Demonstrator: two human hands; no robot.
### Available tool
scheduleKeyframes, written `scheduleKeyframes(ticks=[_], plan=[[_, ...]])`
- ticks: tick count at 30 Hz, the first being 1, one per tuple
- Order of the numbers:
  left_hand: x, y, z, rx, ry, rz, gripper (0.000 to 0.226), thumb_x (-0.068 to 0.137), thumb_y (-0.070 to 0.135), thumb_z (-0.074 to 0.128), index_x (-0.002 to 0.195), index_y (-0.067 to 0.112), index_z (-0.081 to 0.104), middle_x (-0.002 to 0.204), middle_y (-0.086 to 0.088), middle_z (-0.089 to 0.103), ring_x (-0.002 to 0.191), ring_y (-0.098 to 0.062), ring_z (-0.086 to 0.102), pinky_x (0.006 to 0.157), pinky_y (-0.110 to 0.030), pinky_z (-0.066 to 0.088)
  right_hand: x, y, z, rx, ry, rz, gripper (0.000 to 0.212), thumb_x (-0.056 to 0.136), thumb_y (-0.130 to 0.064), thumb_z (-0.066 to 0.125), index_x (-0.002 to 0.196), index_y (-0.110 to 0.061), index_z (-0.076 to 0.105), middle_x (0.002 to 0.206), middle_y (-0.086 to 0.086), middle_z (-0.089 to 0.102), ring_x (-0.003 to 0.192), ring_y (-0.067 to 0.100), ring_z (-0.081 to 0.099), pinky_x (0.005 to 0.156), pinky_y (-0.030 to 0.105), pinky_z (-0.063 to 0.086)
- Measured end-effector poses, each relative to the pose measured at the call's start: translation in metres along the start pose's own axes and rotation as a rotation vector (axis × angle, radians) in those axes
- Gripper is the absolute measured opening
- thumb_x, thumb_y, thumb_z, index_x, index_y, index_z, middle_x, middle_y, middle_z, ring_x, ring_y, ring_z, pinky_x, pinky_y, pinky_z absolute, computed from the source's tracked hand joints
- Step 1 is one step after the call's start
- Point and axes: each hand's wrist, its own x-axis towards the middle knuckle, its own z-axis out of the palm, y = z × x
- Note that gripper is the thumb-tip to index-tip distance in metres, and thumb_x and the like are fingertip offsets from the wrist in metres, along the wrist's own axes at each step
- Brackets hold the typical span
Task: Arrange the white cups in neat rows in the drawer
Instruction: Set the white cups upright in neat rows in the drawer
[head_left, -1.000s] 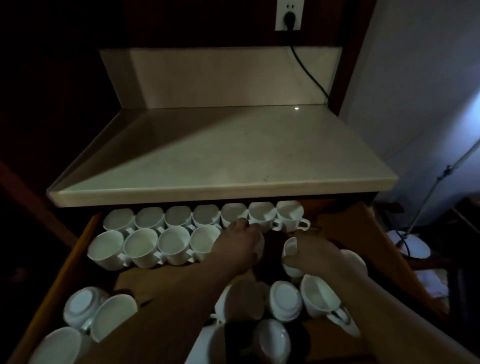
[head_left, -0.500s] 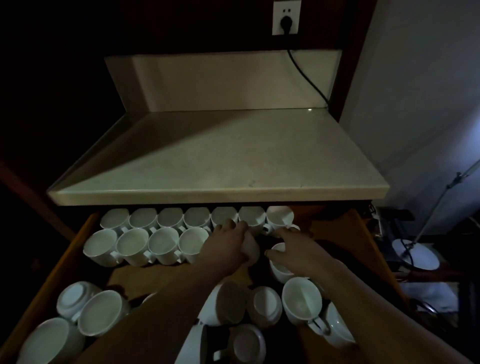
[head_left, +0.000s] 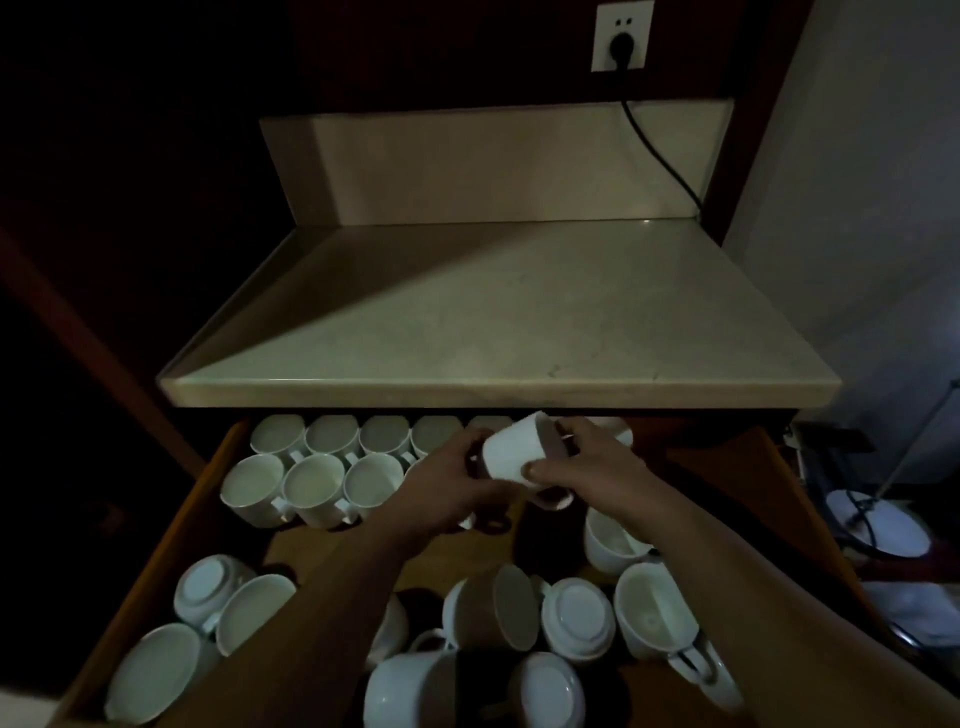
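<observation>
Holding one cup (head_left: 511, 452) between both hands, I have it tipped on its side above the drawer (head_left: 208, 499), over the right end of the rows and just in front of the counter (head_left: 493, 322). My right hand (head_left: 592, 467) grips it from the right, with the thumb pressed on the near side and the fingers hooked over the far side. My left hand (head_left: 447, 483) curls its fingers round the cup's left end.

The back row (head_left: 332, 434) stands mouth up, cup touching cup, partly tucked under the counter edge. The second row (head_left: 311, 488) sits just in front of it. Three of its cups are in plain sight, also mouth up, and what lies further right is hidden under my left hand.

Nearer me are the loose cups (head_left: 576, 618), well apart from the rows. Some are bottom up, some lie on their sides, and a couple stand upright by my right forearm. Another small cluster lies in the front left corner.

On the wall above the counter is a socket (head_left: 621, 36), and a black cord (head_left: 660, 156) runs from it down to the right. The light is dim.
</observation>
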Motion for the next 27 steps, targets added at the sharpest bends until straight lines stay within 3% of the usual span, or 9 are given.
scheduleKeyframes(ticks=[2,5,7,13,18,21,23,25,27], plan=[[0.008,-0.008,-0.001,0.376,0.013,0.11,0.077,0.069,0.038,0.087,0.135,0.037,0.048,0.125,0.013,0.062,0.105,-0.008,0.064,0.092,-0.039,0.056,0.005,0.001,0.013,-0.191,0.033,0.026,0.071,0.07,-0.046,0.085,0.129,-0.033,0.048,0.119,-0.005,0.062,0.1,0.011,0.063,0.076,0.024,0.05],[0.018,-0.018,0.0,0.707,-0.023,0.23,0.083,0.071,0.033,0.083,0.143,0.026,0.042,0.136,0.002,0.055,0.117,-0.017,0.057,0.094,-0.034,0.05,0.014,0.009,0.034,-0.393,0.036,0.064,0.085,0.056,-0.058,0.079,0.129,-0.022,0.052,0.115,-0.003,0.065,0.101,0.017,0.066,0.078,0.032,0.055],[0.022,-0.027,0.001,0.847,-0.036,0.326,0.079,0.074,0.036,0.079,0.143,0.026,0.042,0.136,-0.003,0.055,0.118,-0.021,0.056,0.091,-0.033,0.047,0.016,0.008,0.046,-0.507,0.027,0.099,0.083,0.062,-0.054,0.079,0.129,-0.015,0.049,0.119,0.002,0.061,0.107,0.023,0.063,0.076,0.034,0.053],[0.031,-0.045,0.003,0.958,-0.119,0.433,0.047,0.08,0.03,0.061,0.127,0.026,0.054,0.12,-0.006,0.058,0.108,-0.028,0.058,0.083,-0.04,0.052,0.022,0.012,0.076,-0.723,0.067,0.125,0.058,0.087,-0.033,0.07,0.132,-0.012,0.041,0.137,0.017,0.049,0.122,0.034,0.056,0.092,0.041,0.049],[0.029,-0.055,0.007,1.041,-0.137,0.485,0.057,0.086,0.034,0.05,0.142,0.024,0.046,0.126,-0.005,0.055,0.111,-0.025,0.055,0.085,-0.04,0.053,0.018,0.013,0.085,-0.775,0.075,0.102,0.058,0.092,-0.028,0.064,0.14,-0.009,0.037,0.143,0.02,0.046,0.129,0.037,0.052,0.101,0.042,0.047],[0.029,-0.061,0.009,1.037,-0.146,0.596,0.048,0.083,0.036,0.053,0.126,0.019,0.062,0.119,-0.007,0.059,0.108,-0.027,0.056,0.088,-0.04,0.052,0.013,0.01,0.066,-0.721,-0.006,0.096,0.076,0.082,-0.042,0.072,0.145,-0.016,0.039,0.145,0.015,0.048,0.131,0.034,0.05,0.105,0.046,0.047],[0.03,-0.064,0.009,1.013,-0.164,0.686,0.041,0.081,0.037,0.066,0.118,0.019,0.069,0.12,-0.005,0.063,0.108,-0.026,0.057,0.089,-0.037,0.051,0.004,0.011,0.041,-0.674,0.048,0.022,0.06,0.078,-0.055,0.072,0.127,-0.025,0.055,0.128,0.004,0.062,0.116,0.024,0.06,0.095,0.044,0.054],[0.032,-0.066,0.012,1.031,-0.19,0.758,0.033,0.078,0.033,0.075,0.108,0.019,0.074,0.114,-0.003,0.068,0.103,-0.024,0.063,0.085,-0.034,0.053,-0.005,0.025,0.01,-0.705,0.147,0.058,0.054,0.078,-0.059,0.068,0.121,-0.029,0.058,0.125,-0.002,0.062,0.113,0.02,0.061,0.093,0.041,0.055],[0.034,-0.066,0.016,1.094,-0.208,0.784,0.021,0.076,0.027,0.081,0.096,0.021,0.077,0.103,-0.001,0.072,0.093,-0.022,0.068,0.08,-0.031,0.055,-0.014,0.044,-0.017,-0.75,0.162,0.161,0.083,0.062,-0.072,0.064,0.132,-0.029,0.053,0.135,-0.001,0.057,0.12,0.022,0.058,0.097,0.04,0.053]])
